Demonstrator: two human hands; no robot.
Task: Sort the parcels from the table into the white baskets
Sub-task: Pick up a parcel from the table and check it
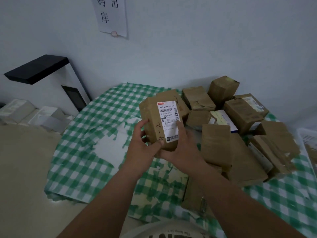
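Observation:
Both hands hold up a small brown cardboard parcel (152,117) with a white shipping label on its top face, above the middle of the table (89,127). My left hand (142,143) grips its left side and lower end. My right hand (180,145) grips the right side, with the thumb lying on the label. A pile of several brown parcels (240,127) lies on the right half of the green-and-white checked cloth. A white basket (307,140) shows only partly at the right edge.
A white and black device (51,79) stands against the wall at the left, with pale boxes (30,114) in front of it. A paper sign (111,14) hangs on the wall. The cloth is torn in places, showing white beneath.

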